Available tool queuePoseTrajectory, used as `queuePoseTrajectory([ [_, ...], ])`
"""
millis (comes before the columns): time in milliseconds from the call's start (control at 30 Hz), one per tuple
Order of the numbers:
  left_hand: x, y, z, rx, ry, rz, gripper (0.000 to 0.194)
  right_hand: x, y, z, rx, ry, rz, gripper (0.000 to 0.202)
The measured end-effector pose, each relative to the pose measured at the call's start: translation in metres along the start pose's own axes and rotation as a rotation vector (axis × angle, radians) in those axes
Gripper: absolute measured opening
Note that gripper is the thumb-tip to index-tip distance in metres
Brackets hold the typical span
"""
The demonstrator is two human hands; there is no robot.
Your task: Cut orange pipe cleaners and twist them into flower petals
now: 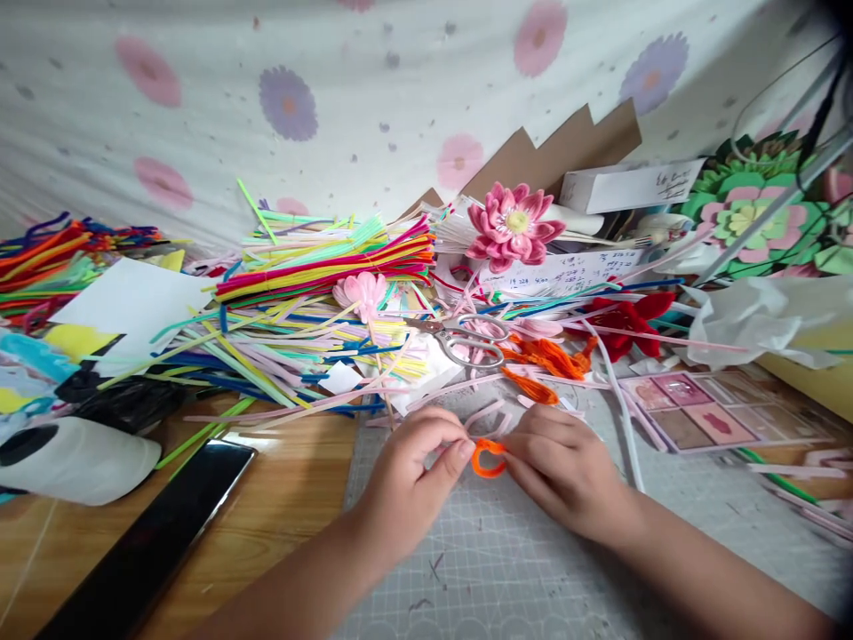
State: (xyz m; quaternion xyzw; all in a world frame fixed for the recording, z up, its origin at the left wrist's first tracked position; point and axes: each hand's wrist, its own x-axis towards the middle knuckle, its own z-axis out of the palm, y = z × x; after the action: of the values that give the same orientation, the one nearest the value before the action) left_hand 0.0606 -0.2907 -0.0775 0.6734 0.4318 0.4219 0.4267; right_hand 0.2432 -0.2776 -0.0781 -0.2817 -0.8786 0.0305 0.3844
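Between my two hands a small orange pipe cleaner [489,473] is bent into a ring, held above the grey cutting mat [493,569]. My left hand [419,476] pinches its left side between thumb and forefinger. On the opposite side, the fingers of my right hand [566,467] close on the ring; their tips are partly hidden. Just beyond the hands lie several orange pipe-cleaner petals [550,357] and a pair of scissors [459,340] with grey handles. Pale pink pipe-cleaner pieces [490,416] rest on the mat behind my fingers.
Bundles of coloured pipe cleaners [326,267] heap up at the back left. A phone [160,533] and a white roll [86,462] lie left. A pink flower [514,227] stands behind; a red flower [633,322] and an eyeshadow palette [706,409] are right.
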Motion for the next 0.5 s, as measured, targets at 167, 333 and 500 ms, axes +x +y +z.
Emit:
queuePoseTrajectory([
  [167,0.0006,-0.0043,-0.0021,0.393,0.074,0.227,0.015,0.0012,-0.0018,0.0098,0.141,-0.023,0.145,0.017],
  [333,0.0007,-0.0062,0.0023,0.409,0.050,0.162,0.007,0.0011,-0.0008,0.0118,0.218,-0.007,0.163,0.017],
  [500,0.0035,0.0005,0.0028,0.225,-0.063,-0.044,0.011,-0.0020,0.0043,0.0109,0.158,-0.032,0.109,0.014],
])
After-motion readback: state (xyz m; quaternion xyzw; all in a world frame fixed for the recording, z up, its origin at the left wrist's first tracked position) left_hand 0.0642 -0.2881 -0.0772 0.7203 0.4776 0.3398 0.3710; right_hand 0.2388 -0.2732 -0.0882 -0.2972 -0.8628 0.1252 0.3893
